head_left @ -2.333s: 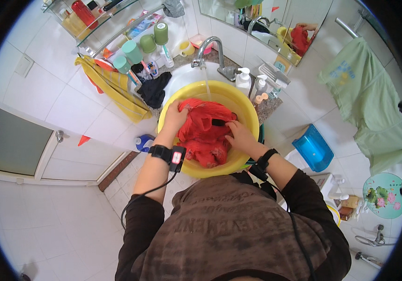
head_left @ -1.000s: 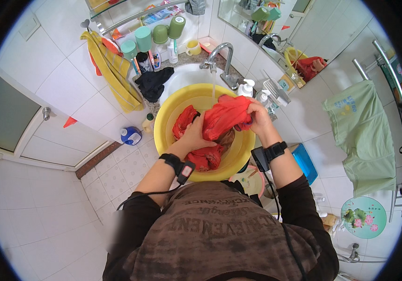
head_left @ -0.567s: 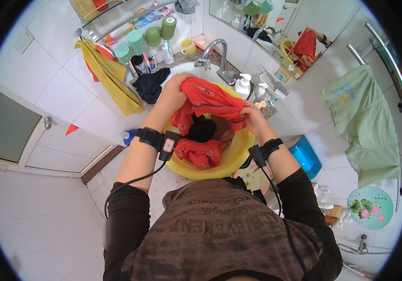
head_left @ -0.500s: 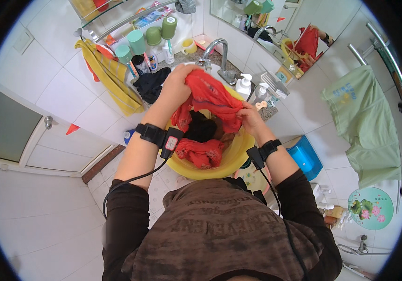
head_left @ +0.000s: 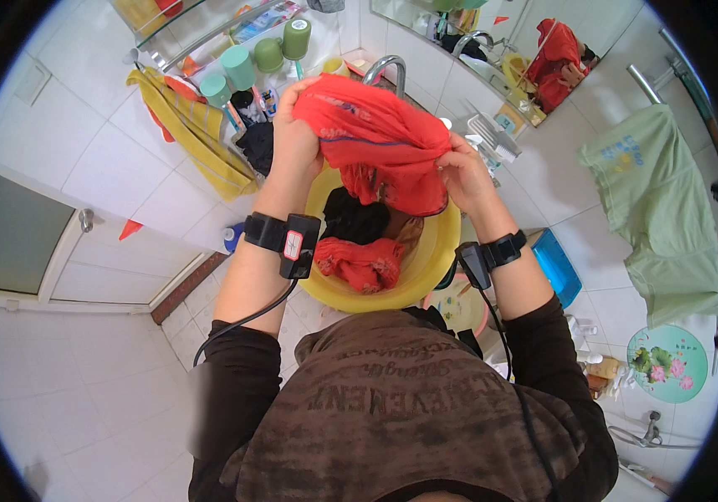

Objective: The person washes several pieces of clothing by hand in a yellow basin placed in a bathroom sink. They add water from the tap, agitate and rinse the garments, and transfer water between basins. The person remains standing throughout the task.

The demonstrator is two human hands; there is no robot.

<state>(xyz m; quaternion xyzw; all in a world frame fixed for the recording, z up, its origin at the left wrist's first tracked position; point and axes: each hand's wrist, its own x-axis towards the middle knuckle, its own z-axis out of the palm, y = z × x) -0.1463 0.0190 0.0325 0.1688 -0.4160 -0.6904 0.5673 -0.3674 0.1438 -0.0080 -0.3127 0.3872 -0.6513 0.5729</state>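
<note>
A red garment (head_left: 375,130) with a dark blue line across it is stretched between my two hands, above a yellow basin (head_left: 445,255). My left hand (head_left: 293,140) is closed on its left edge, and at its right edge my right hand (head_left: 467,174) pinches the fabric. Part of the garment hangs down over the basin's far side. Inside the basin lie a black cloth (head_left: 353,219), a bunched red cloth (head_left: 359,263) and something brownish, partly covered. Black straps with small devices and cables sit on both my forearms.
Behind the garment a curved faucet (head_left: 389,67) rises from a counter. Green cups (head_left: 239,69) and a yellow towel (head_left: 187,130) are at the left. A light green garment (head_left: 656,201) hangs at the right, near a blue container (head_left: 556,266). A mirror (head_left: 501,50) is on the wall.
Both hands have spread wider apart, my left going left and my right going right. The red garment is stretched broader and hides more of the faucet and counter.
</note>
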